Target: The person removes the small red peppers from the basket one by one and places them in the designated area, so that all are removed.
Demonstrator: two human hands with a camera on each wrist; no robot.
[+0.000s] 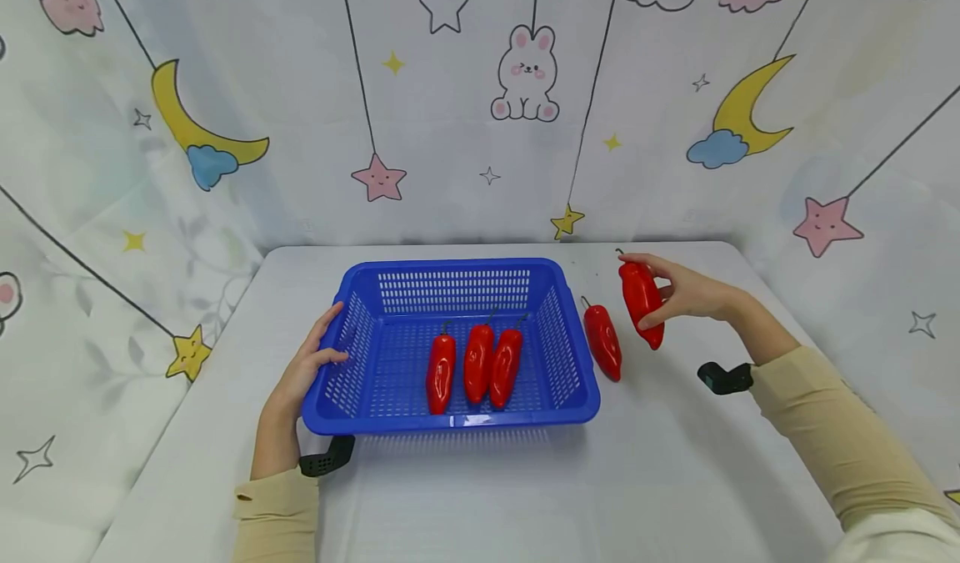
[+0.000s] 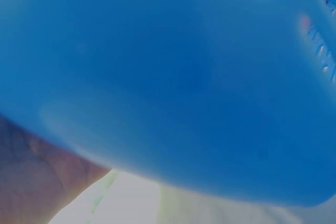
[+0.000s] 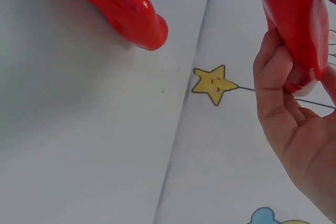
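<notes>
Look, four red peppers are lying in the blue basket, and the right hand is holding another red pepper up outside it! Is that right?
Not quite: the head view shows three red peppers lying in the blue basket, not four. The right hand is indeed holding another red pepper up outside it.

One blue basket (image 1: pixel 390 426), five red peppers (image 1: pixel 441 374) (three inside it, two outside), one white counter (image 1: pixel 465 505), one left grip (image 1: pixel 306 364), one right grip (image 1: pixel 678 292), and two black wrist devices (image 1: pixel 327 456).
</notes>
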